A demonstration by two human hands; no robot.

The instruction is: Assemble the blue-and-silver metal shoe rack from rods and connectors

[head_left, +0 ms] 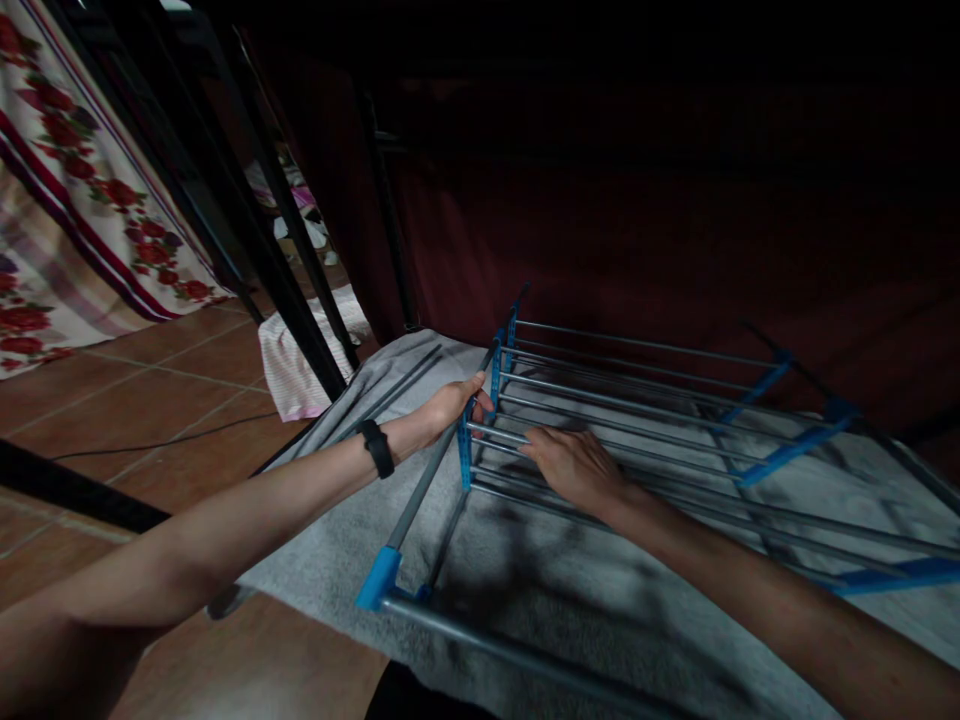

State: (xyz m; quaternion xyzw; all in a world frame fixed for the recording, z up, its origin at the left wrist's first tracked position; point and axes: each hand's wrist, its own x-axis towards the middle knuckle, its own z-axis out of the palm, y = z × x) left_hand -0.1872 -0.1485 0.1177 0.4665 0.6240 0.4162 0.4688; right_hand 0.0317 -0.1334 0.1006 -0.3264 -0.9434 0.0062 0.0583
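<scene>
A metal rack with grey tubes and blue plastic joints, like a clothes drying rack (637, 385), lies across a grey towel-like cloth (315, 560). My left hand (454, 405), with a black band on its wrist, is closed around the rack's left side where a slanting grey tube meets the blue perforated strip (465, 455). Just right of it, my right hand (574, 462) is wrapped over one of the horizontal rods close to that strip. A blue corner joint (379, 578) sits nearer to me, at the lower end of the slanting tube.
Two loose-looking grey rods (397, 385) lie on the cloth to the left. Dark metal posts (289, 290) rise at the left, beside a striped cloth (289, 365). A flowered curtain (112, 190) hangs over the tiled floor (187, 385). Dark red fabric (600, 240) is behind the rack.
</scene>
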